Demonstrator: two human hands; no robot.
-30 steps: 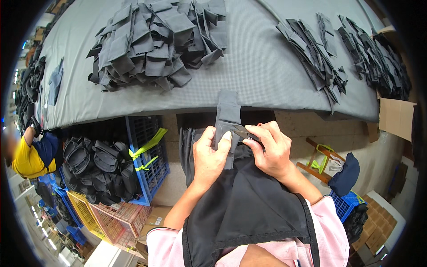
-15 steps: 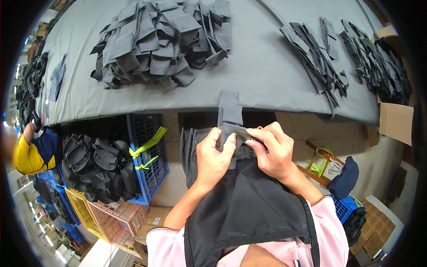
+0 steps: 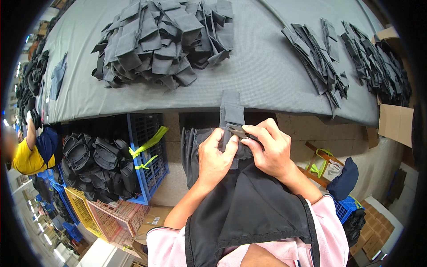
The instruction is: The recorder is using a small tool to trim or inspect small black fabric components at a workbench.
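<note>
My left hand (image 3: 213, 156) is closed, its thumb and forefinger pinching a strip of dark grey fabric (image 3: 231, 111) at the table's front edge. The strip's far end lies on the table, and its near part drops in front of my black apron (image 3: 249, 200). My right hand (image 3: 271, 144) grips thread snips (image 3: 239, 131) whose pointed metal blades reach to the fabric beside my left thumb. Most of their body is hidden in my fingers. Below the edge, more grey strips (image 3: 190, 151) hang in a bunch beside my left hand.
A large heap of grey fabric pieces (image 3: 155, 44) covers the table's far left. Smaller piles (image 3: 318, 62) lie at the right, near a cardboard box (image 3: 395, 122). Left below stands a blue crate (image 3: 151, 164) beside black bags (image 3: 100, 164). A person in yellow (image 3: 31, 153) is farther left.
My right hand has shifted slightly left, and the metal blades now show more plainly against the strip. The person at the left has raised an arm.
</note>
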